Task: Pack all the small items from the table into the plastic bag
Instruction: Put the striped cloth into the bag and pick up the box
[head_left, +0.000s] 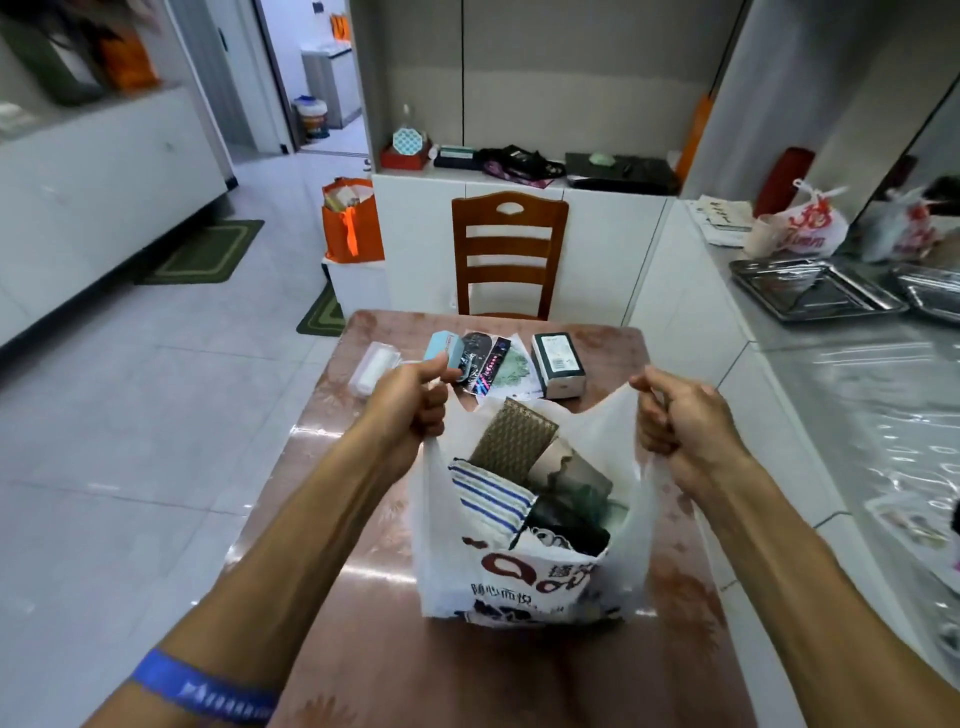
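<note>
A white plastic bag (524, 587) with red and black print stands in the middle of the brown table (374, 649). My left hand (410, 402) grips its left handle and my right hand (680, 415) grips its right handle, holding the mouth wide. Inside lie a striped cloth (488, 501), a woven brown pouch (511, 441) and dark items. Behind the bag, on the table, lie a white case (375, 368), a light blue box (443, 353), dark flat packets (485, 364), a green patterned sheet (513, 370) and a dark box (558, 364).
A wooden chair (509, 254) stands at the table's far end. An orange bag (352, 221) sits on a white box to the left. A counter on the right carries metal trays (815, 293) and a printed plastic bag (797, 223). Tiled floor lies to the left.
</note>
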